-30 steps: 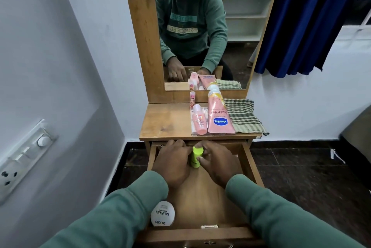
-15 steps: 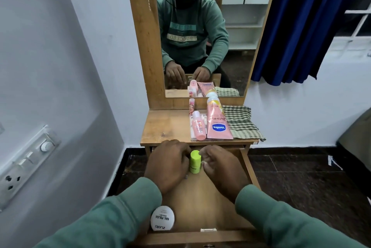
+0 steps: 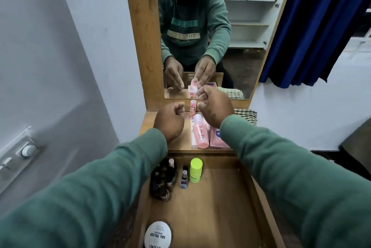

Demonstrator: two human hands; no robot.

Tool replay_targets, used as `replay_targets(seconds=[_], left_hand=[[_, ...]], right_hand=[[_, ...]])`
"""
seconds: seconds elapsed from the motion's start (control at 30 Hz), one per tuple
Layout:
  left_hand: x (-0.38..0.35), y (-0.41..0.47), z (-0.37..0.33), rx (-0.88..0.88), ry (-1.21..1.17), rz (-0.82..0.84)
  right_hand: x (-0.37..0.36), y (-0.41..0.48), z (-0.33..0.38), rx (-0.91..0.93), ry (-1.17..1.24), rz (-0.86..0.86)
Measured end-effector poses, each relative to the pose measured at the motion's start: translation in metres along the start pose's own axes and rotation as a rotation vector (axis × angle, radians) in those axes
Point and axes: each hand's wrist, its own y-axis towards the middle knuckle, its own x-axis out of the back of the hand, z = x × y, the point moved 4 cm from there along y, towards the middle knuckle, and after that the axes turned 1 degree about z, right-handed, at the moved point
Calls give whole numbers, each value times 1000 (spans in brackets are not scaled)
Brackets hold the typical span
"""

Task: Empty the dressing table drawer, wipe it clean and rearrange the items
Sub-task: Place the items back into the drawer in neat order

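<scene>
The drawer (image 3: 212,211) stands pulled open. At its back stand a lime green bottle (image 3: 196,169), a small blue bottle (image 3: 184,178) and several dark nail polish bottles (image 3: 162,180). A white round nail polish tub (image 3: 158,234) lies at its front. On the table top (image 3: 151,127) lie a pink bottle (image 3: 199,133) and a pink Vaseline tube (image 3: 215,137), partly under my right sleeve. A small pink tube (image 3: 193,107) stands by the mirror. My left hand (image 3: 169,121) and right hand (image 3: 215,107) hover over the table top, fingers loosely curled, holding nothing.
A green checked cloth (image 3: 247,116) lies at the table's right end. The mirror (image 3: 241,27) reflects me and white shelves. The grey wall with a switchboard (image 3: 20,155) is close on the left. A blue curtain (image 3: 321,27) hangs at the right above the dark floor.
Both hands let go of the lime green bottle in the drawer and rose over the table top. The bottles at the drawer's back are now uncovered.
</scene>
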Motion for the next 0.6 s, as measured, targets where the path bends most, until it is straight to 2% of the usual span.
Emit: replay_targets(seconds=[0.27, 0.6], left_hand=[[-13, 19, -7, -33, -44, 62], [14, -29, -54, -208, -27, 8]], right_hand=[[-30, 23, -5, -45, -6, 87], [23, -11, 33, 99, 13, -64]])
